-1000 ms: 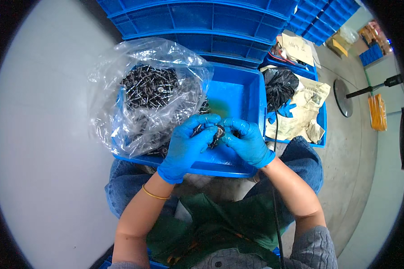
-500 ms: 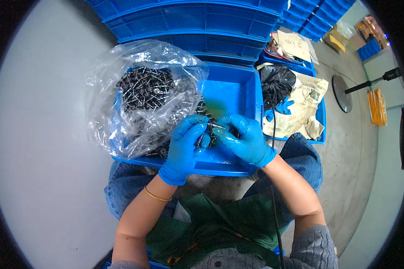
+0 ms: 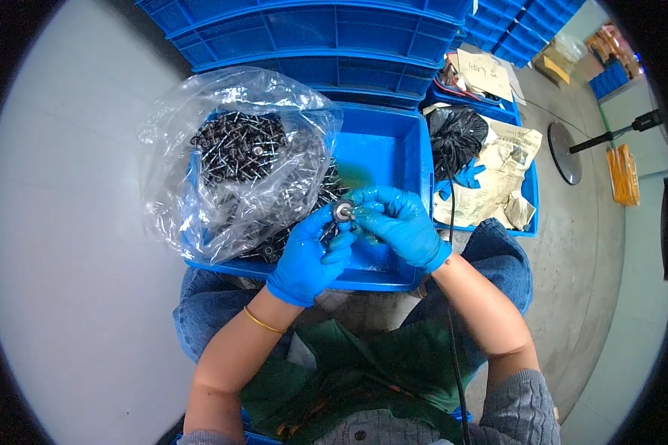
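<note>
Left hand [image 3: 303, 258]: my grip grasps round part [image 3: 342, 212]
Right hand [image 3: 404, 228]: against it, can't tell if clenched
Tray [image 3: 393, 152]: beneath both

A smooth pale grey surface [image 3: 74, 222] fills nine o'clock, stacked blue crates [image 3: 304, 33] rise at twelve, a round black base [image 3: 562, 153] rests on grey floor [image 3: 568, 274] past two, and a pale wall [image 3: 631, 311] bends at four.

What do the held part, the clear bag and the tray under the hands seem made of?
Held part: apparently metal, polished, from the silvery shine on its round end; dark rim unclear. Clear bag: likely thin plastic film, see-through, wrinkled, glinting. Tray: probably moulded plastic, smooth, blue with soft highlights.
</note>
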`<act>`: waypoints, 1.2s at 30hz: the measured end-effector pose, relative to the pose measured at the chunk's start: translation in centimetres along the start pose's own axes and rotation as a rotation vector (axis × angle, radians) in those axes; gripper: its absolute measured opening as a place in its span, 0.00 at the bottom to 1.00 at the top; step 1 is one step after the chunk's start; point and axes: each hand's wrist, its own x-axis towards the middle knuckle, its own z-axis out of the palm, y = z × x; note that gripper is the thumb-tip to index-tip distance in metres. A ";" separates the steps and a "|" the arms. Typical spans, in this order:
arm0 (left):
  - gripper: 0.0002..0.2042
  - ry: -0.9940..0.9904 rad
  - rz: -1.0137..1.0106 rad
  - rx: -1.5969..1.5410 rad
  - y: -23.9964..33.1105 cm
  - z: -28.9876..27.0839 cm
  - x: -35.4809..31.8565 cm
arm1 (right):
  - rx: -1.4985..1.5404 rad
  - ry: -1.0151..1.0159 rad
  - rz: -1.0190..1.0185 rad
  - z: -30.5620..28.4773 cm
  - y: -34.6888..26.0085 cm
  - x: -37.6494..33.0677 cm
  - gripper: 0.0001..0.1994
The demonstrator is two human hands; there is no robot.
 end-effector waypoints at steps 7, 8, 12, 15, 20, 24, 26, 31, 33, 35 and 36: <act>0.09 0.027 -0.185 -0.239 0.1 -0.1 0.5 | 0.046 -0.046 0.064 -0.3 -0.1 0.3 0.08; 0.10 0.031 -0.194 -0.224 0.1 -0.1 0.5 | 0.058 -0.056 0.078 -0.4 0.0 0.4 0.08; 0.09 0.037 -0.195 -0.222 0.2 0.2 0.4 | 0.064 -0.036 0.120 -0.2 -0.1 0.6 0.08; 0.08 0.049 -0.131 -0.091 0.1 0.1 0.4 | 0.056 -0.080 0.151 -0.7 -0.2 0.6 0.09; 0.08 0.175 0.047 0.154 1.2 1.0 0.4 | -0.440 0.019 0.025 -3.2 1.4 2.6 0.12; 0.07 0.270 0.011 -0.064 1.8 0.1 0.9 | -1.342 -0.179 -0.107 -5.6 8.3 5.1 0.08; 0.07 0.236 0.028 -0.031 1.8 -1.3 0.9 | -1.558 -0.279 -0.130 -5.3 11.8 6.5 0.08; 0.08 0.331 0.042 -0.060 2.0 -1.7 1.0 | -1.803 -0.325 -0.270 -5.5 19.4 9.8 0.09; 0.08 0.272 0.013 -0.075 1.1 -0.8 3.0 | -1.776 -0.128 -0.440 -10.6 26.2 10.8 0.09; 0.09 0.288 0.039 -0.088 1.3 -1.4 2.4 | -1.666 -0.061 -0.654 -8.7 25.3 10.8 0.09; 0.09 0.332 0.084 -0.094 2.1 -2.3 0.7 | -1.553 -0.057 -0.820 -4.0 20.6 10.2 0.09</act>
